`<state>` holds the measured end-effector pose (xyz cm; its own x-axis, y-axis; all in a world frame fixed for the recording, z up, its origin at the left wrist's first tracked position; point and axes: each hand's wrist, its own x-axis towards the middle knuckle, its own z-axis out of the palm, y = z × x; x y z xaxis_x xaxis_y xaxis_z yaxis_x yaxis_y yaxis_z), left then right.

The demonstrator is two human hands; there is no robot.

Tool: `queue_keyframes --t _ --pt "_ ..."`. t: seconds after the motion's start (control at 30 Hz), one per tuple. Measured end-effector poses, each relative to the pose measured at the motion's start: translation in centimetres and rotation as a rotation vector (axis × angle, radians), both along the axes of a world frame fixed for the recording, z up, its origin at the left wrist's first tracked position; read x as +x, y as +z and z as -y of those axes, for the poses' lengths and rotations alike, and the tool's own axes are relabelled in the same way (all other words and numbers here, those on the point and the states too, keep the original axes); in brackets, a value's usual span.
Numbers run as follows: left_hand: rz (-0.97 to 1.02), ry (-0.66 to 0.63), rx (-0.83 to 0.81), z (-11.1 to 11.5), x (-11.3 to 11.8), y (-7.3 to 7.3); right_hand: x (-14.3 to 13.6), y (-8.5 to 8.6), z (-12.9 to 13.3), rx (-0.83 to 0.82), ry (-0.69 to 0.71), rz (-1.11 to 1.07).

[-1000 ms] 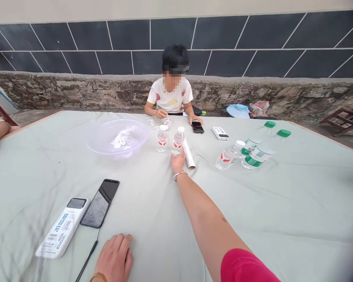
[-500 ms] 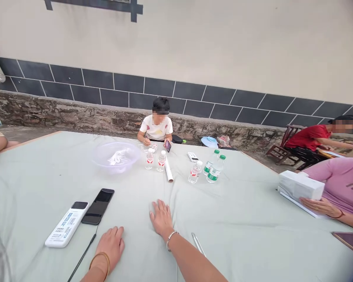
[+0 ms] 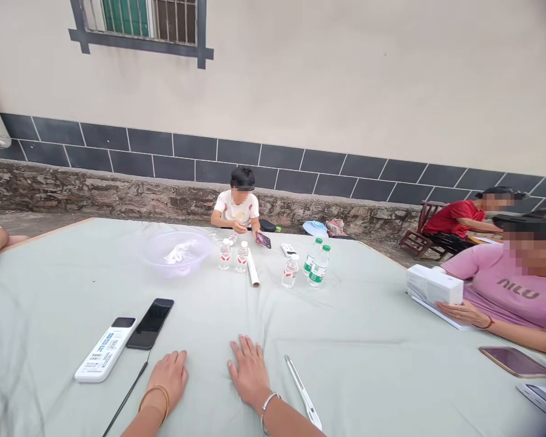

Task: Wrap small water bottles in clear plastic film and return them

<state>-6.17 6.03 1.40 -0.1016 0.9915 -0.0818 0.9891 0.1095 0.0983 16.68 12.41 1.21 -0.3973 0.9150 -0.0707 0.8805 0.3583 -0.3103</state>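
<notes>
Both my hands rest palm down on the pale green tablecloth. My left hand lies with its fingers close together but stretched flat, beside a black strap tied to a black phone. Left of that phone lies a white power bank with blue print. My right hand is flat with its fingers spread, holding nothing. A slim silver-white cutter lies just right of it.
Small bottles and green-capped bottles stand mid-table, near a white roll and a clear basin. A person sits opposite; another at right holds a white box.
The view has tilted up and turned slightly right, showing the window and more of the person at right. My right hand's fingers are spread wider. The cutter is fully in view.
</notes>
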Motion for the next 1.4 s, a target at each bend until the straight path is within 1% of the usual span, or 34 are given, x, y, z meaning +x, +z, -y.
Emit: queue_keyframes --t 0.4,0.6,0.77,1.0,1.23,1.4 --pt "-0.038 0.007 -0.022 0.2 -0.2 0.3 -0.3 0.3 0.3 -0.003 -0.006 -0.031" --pt "-0.021 0.004 -0.028 0.4 -0.2 0.6 -0.4 0.7 0.5 -0.013 0.0 -0.02" --pt "-0.025 0.005 -0.024 0.4 -0.2 0.5 -0.5 1.0 0.7 -0.022 0.003 -0.007" --pt "-0.038 0.0 -0.014 0.5 -0.3 0.4 -0.5 0.9 0.7 -0.021 0.004 -0.027" --pt "-0.038 0.011 -0.025 0.5 -0.3 0.5 -0.5 1.3 0.8 -0.019 0.005 -0.032" --pt "-0.036 0.009 -0.014 0.5 -0.4 0.4 -0.5 1.2 0.8 -0.021 0.003 -0.034"
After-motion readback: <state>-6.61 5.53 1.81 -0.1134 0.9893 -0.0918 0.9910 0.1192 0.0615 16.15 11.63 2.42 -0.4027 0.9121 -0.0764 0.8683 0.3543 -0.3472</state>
